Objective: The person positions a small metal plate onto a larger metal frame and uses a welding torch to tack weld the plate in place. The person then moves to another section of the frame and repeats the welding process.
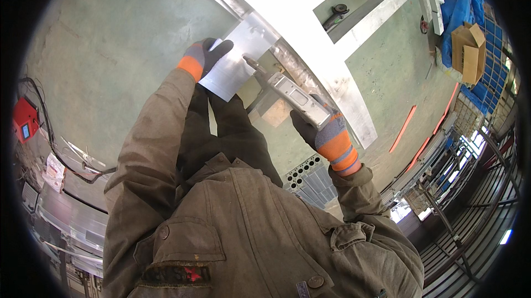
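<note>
My left hand [205, 57], in a grey and orange glove, grips the left edge of a thin, shiny metal sheet [231, 77], with the thumb over its face. The sheet's far end lies against a large pale metal frame [298, 13]. My right hand [332, 132], gloved in the same way, is wrapped around a silver hand-held tool [298, 99] with a boxy body. The tool's narrow dark tip [250, 61] points at the sheet; whether it touches cannot be told. Part of the tool's grip is hidden by my fingers.
An angle grinder [335, 17] lies beyond a frame bar. At right are an open cardboard box [468, 55], blue sheeting [462, 5] and orange strips on the floor [402, 127]. A red machine [26, 121] with a cable stands left. Grey blocks [315, 184] lie below my right hand.
</note>
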Demonstrator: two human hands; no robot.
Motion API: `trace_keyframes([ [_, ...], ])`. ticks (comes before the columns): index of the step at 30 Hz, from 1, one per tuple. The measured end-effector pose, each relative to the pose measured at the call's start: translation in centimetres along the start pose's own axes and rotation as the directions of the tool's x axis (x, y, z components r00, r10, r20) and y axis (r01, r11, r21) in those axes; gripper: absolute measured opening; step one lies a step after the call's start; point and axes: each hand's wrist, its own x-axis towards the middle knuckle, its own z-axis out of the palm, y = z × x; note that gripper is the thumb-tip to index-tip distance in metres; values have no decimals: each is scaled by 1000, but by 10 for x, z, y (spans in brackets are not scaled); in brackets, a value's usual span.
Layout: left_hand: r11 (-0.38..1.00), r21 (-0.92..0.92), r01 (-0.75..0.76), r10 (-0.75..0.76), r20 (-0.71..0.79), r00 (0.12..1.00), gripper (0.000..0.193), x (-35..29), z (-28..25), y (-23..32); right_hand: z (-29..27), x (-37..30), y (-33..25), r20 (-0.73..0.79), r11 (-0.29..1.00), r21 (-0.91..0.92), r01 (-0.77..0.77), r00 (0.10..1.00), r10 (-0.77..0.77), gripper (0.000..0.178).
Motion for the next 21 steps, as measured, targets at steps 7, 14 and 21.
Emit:
trace_keyframes([
  [7, 1000, -23, -1, 1, 2, 1000, 94, -1, 0, -1, -1, 4, -3, 3, 1000, -3, 11, 1000, -11, 21],
  [14, 999, -35, -17, 17, 9, 1000, 94, 2, 0, -4, 1, 7, -5, 20, 995, 53, -78, 997, 77, 21],
  [21, 1000, -22, -22, 23, 11, 1000, 94, 3, 0, -4, -1, 7, -6, 38, 996, 44, -81, 996, 79, 19],
])
